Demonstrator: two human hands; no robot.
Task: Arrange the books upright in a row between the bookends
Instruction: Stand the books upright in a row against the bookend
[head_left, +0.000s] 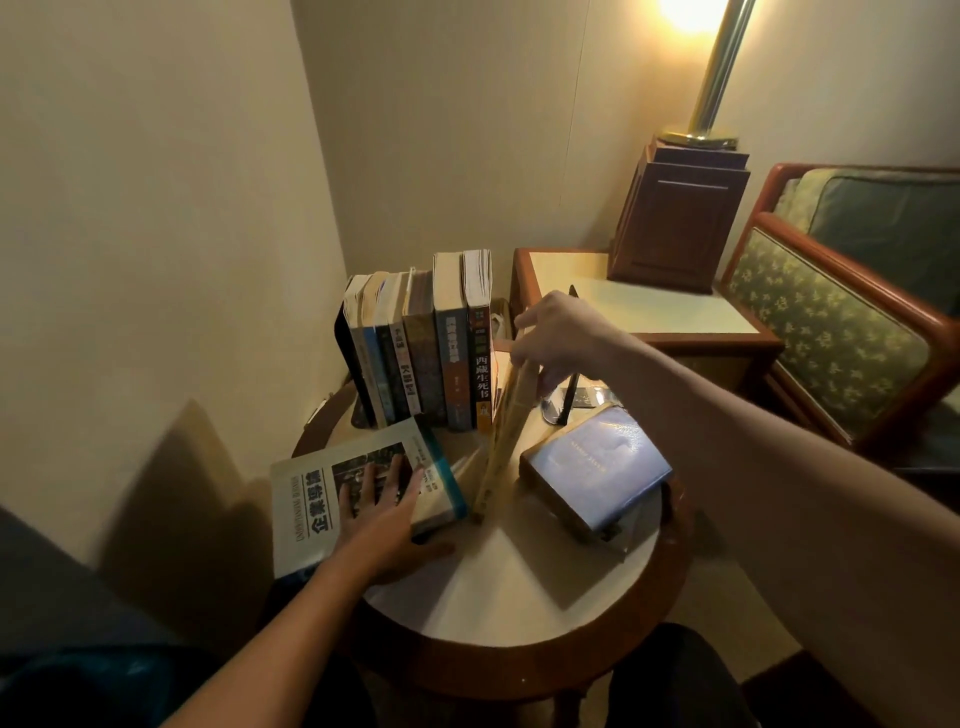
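Observation:
Several books (415, 343) stand upright in a row against a black bookend (350, 358) at the back of the round table (519, 592). My right hand (558, 332) grips the top of a thin yellowish book (506, 441) that leans tilted beside the row. A second black bookend (569, 400) stands just right of it, partly hidden by my hand. My left hand (382, 514) rests flat with straight fingers on a large white-covered book (311, 499) lying at the table's left edge. A thick blue book (597, 467) lies flat on the right.
A square side table (649, 312) with a dark wooden box (680, 218) and a brass lamp (711, 78) stands behind on the right. A green patterned armchair (841, 332) is at the far right. Walls form a corner close behind the books.

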